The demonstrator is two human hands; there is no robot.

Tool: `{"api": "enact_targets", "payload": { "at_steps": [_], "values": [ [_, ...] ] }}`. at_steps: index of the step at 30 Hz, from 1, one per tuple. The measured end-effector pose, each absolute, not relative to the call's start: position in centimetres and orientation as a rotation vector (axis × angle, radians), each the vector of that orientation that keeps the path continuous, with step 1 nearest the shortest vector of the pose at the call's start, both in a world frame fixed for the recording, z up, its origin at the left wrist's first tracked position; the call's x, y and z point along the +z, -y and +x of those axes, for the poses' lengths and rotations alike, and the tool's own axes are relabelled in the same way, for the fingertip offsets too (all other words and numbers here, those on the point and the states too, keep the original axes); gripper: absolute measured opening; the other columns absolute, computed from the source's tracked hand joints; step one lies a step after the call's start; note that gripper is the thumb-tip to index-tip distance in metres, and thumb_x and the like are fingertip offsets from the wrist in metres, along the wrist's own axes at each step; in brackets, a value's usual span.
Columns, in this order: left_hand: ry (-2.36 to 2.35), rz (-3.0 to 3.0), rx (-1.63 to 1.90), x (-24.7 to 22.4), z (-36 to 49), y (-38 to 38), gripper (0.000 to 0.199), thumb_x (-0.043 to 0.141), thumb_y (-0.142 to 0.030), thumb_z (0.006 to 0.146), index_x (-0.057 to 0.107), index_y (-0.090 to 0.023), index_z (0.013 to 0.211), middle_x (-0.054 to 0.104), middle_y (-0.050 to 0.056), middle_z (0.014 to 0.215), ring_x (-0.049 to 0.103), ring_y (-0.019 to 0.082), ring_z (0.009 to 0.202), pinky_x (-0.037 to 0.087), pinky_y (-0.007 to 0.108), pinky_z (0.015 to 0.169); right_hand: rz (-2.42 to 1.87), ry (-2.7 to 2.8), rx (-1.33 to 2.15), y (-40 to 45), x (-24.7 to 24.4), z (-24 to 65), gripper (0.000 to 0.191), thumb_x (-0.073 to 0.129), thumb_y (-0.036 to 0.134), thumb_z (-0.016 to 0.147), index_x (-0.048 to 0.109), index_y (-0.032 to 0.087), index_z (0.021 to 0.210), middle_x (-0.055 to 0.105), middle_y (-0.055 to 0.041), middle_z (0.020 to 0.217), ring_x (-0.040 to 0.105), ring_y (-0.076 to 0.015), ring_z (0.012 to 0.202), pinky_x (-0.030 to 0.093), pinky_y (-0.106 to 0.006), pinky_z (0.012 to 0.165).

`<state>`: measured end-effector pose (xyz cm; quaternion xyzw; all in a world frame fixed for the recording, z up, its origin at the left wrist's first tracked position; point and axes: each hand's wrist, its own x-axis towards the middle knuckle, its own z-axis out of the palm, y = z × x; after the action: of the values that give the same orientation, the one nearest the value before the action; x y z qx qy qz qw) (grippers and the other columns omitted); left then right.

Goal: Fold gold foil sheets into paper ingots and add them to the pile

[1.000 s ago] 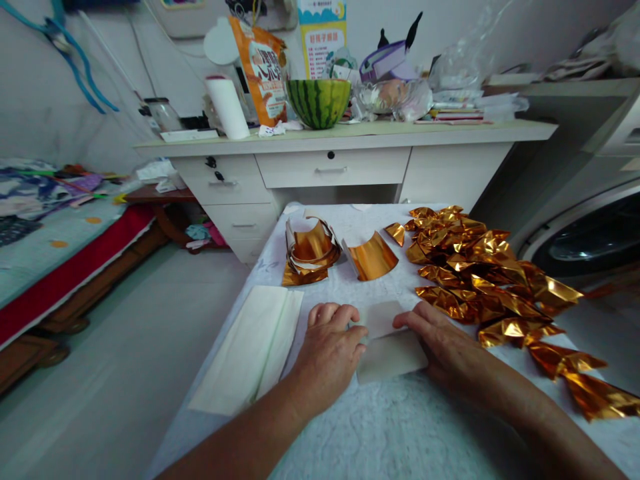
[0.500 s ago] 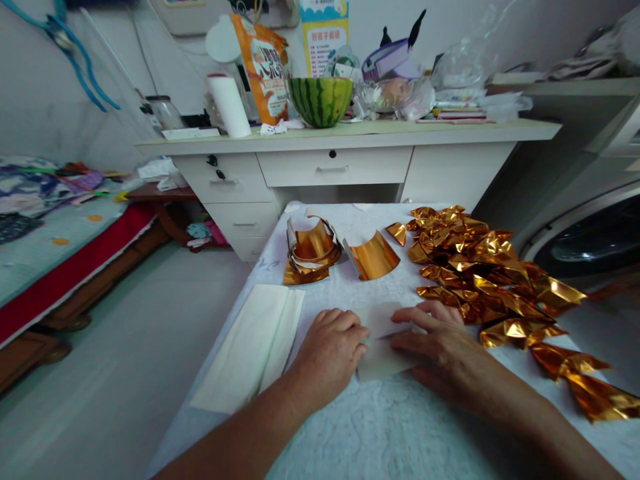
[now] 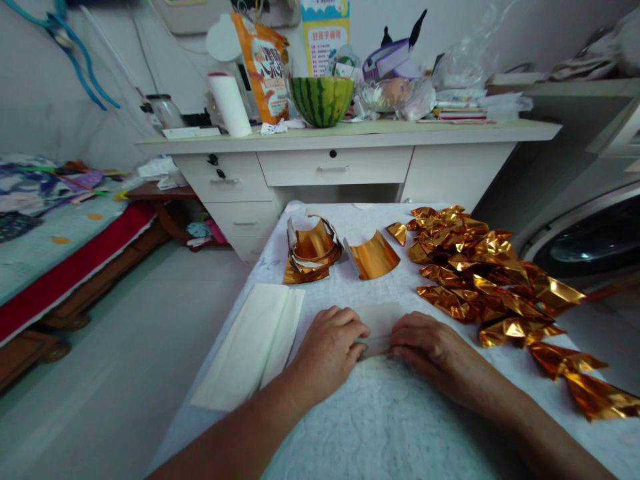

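Between my two hands a small pale sheet of paper (image 3: 379, 319) lies on the cloth-covered table, its near edge lifted and curled up. My left hand (image 3: 336, 343) pinches the left end of that edge between thumb and fingers. At the right end, my right hand (image 3: 425, 343) grips the same sheet with its fingers together. A stack of pale paper sheets (image 3: 250, 347) lies left of my left hand. Beyond the hands sit curled gold foil strips (image 3: 313, 250) and a single curved gold foil sheet (image 3: 374, 257).
Folded gold foil pieces (image 3: 480, 267) are heaped along the table's right side. A white desk (image 3: 335, 167) stands behind, bearing a watermelon half (image 3: 321, 101) and an orange pouch (image 3: 265, 73). A washing machine (image 3: 590, 200) is at right, a bed (image 3: 65, 247) at left.
The paper's near part, flat before, is now raised and folded back away from me. My right hand's fingers have closed on its edge; my left hand has barely moved.
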<state>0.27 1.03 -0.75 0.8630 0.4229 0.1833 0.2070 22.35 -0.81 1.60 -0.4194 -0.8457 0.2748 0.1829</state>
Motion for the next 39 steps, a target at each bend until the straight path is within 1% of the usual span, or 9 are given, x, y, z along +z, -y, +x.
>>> {"api": "enact_targets", "payload": {
  "at_steps": [3, 8, 12, 16, 21, 25, 27, 32, 39],
  "values": [
    [-1.158, 2.348, 0.547, -0.8, 0.1, -1.2, 0.015, 0.060, -0.009, 0.084, 0.067, -0.020, 0.092, 0.063, 0.002, 0.095, 0.055, 0.020, 0.094, 0.043, 0.035, 0.086, -1.248, 2.326, 0.804, 0.7, 1.6, 22.1, 0.019, 0.051, 0.021, 0.094, 0.065, 0.020, 0.080, 0.064, -0.0037, 0.080, 0.059, -0.0195, 0.080, 0.045, -0.033, 0.074],
    [-1.127, 2.263, 0.566, -0.5, -0.2, -1.3, 0.035, 0.043, 0.002, 0.082, 0.067, -0.021, 0.093, 0.064, 0.003, 0.099, 0.055, 0.020, 0.097, 0.043, 0.035, 0.089, -1.331, 2.219, 0.830, 0.5, 0.9, 21.7, 0.014, 0.054, 0.019, 0.091, 0.066, 0.022, 0.085, 0.065, -0.0030, 0.084, 0.059, -0.0187, 0.081, 0.045, -0.031, 0.072],
    [-1.142, 2.185, 0.594, -0.5, -0.4, -1.4, 0.040, 0.039, 0.003, 0.077, 0.064, -0.021, 0.097, 0.066, 0.002, 0.100, 0.055, 0.019, 0.099, 0.043, 0.035, 0.090, -1.438, 2.180, 0.749, 0.3, 0.1, 21.4, 0.015, 0.054, 0.024, 0.092, 0.063, 0.020, 0.081, 0.063, -0.0031, 0.082, 0.058, -0.0175, 0.076, 0.042, -0.029, 0.066],
    [-1.200, 2.077, 0.639, -0.6, -0.5, -1.3, 0.047, 0.037, 0.002, 0.075, 0.059, -0.020, 0.110, 0.066, 0.002, 0.103, 0.056, 0.018, 0.102, 0.043, 0.034, 0.093, -1.522, 2.178, 0.684, 0.1, -0.3, 21.1, 0.012, 0.055, 0.020, 0.090, 0.061, 0.019, 0.080, 0.062, -0.0030, 0.082, 0.057, -0.0162, 0.073, 0.040, -0.028, 0.063],
    [-1.238, 2.021, 0.631, -0.1, -0.3, -1.3, 0.042, 0.044, -0.002, 0.076, 0.059, -0.020, 0.110, 0.066, 0.002, 0.101, 0.058, 0.019, 0.100, 0.043, 0.036, 0.093, -1.587, 2.217, 0.611, -0.1, -0.5, 20.9, 0.012, 0.055, 0.020, 0.089, 0.061, 0.019, 0.079, 0.061, -0.0034, 0.081, 0.057, -0.0170, 0.073, 0.040, -0.028, 0.064],
    [-1.270, 2.040, 0.646, -0.1, 0.0, -1.4, 0.028, 0.057, -0.013, 0.079, 0.059, -0.020, 0.106, 0.066, 0.001, 0.098, 0.058, 0.020, 0.096, 0.043, 0.036, 0.091, -1.604, 2.228, 0.588, -0.3, -0.6, 20.8, 0.011, 0.056, 0.021, 0.088, 0.061, 0.019, 0.079, 0.062, -0.0033, 0.080, 0.057, -0.0168, 0.071, 0.039, -0.028, 0.063],
    [-1.296, 2.061, 0.647, -0.5, 0.0, -1.4, 0.027, 0.062, -0.014, 0.077, 0.060, -0.021, 0.103, 0.066, 0.000, 0.095, 0.058, 0.020, 0.094, 0.043, 0.036, 0.089, -1.607, 2.226, 0.581, -0.3, -0.5, 20.8, 0.010, 0.056, 0.020, 0.087, 0.061, 0.019, 0.078, 0.062, -0.0033, 0.080, 0.057, -0.0166, 0.071, 0.039, -0.027, 0.063],
    [-1.296, 2.146, 0.660, -1.5, 0.1, -1.2, 0.029, 0.063, -0.008, 0.076, 0.060, -0.022, 0.102, 0.065, 0.000, 0.095, 0.056, 0.020, 0.095, 0.041, 0.036, 0.088, -1.640, 2.233, 0.537, -0.3, -0.3, 20.6, 0.011, 0.055, 0.019, 0.086, 0.060, 0.019, 0.076, 0.063, -0.0031, 0.077, 0.056, -0.0162, 0.069, 0.038, -0.027, 0.061],
    [-1.322, 2.175, 0.660, -1.2, 0.2, -1.2, 0.026, 0.063, -0.012, 0.080, 0.059, -0.021, 0.104, 0.064, 0.001, 0.096, 0.054, 0.021, 0.095, 0.040, 0.037, 0.088, -1.675, 2.226, 0.532, -0.4, -0.1, 20.5, 0.012, 0.054, 0.022, 0.088, 0.059, 0.019, 0.078, 0.064, -0.0033, 0.077, 0.057, -0.0167, 0.068, 0.037, -0.027, 0.060]
  ]
}}
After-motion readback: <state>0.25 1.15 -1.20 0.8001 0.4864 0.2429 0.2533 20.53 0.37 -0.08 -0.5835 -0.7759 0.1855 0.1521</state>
